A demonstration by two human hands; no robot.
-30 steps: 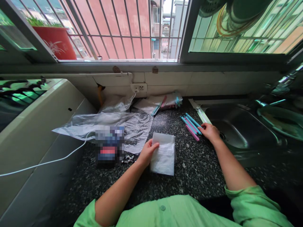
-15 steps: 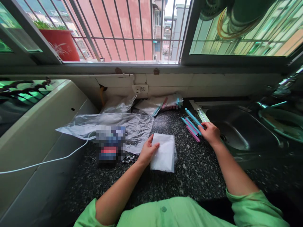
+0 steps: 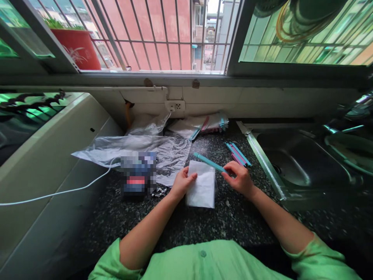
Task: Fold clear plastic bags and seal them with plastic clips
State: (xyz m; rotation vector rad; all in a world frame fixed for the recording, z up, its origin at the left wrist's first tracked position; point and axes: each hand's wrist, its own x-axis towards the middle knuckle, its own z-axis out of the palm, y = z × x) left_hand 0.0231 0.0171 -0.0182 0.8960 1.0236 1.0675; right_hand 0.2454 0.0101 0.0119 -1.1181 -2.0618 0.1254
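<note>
My left hand (image 3: 182, 183) pinches the left edge of a folded, whitish plastic bag (image 3: 201, 188), thumb on top, held above the dark speckled counter. My right hand (image 3: 241, 179) grips one end of a long blue bag sealing clip (image 3: 208, 161). The clip slants up to the left, its free end just over the bag's top edge; whether it touches the bag I cannot tell. Beyond my right hand lies a small pile of blue and pink sealing clips (image 3: 236, 154) on the counter.
Clear plastic sheeting (image 3: 171, 155) spreads at the left beside a blurred-out box (image 3: 138, 173) and a white cable (image 3: 72, 189). A bag with more clips (image 3: 214, 122) lies by the wall socket (image 3: 175, 105). The steel sink (image 3: 291, 155) is at the right.
My right hand has lifted a blue clip from the pile and carried it left to the bag's top edge. My left hand keeps hold of the bag in nearly the same place.
</note>
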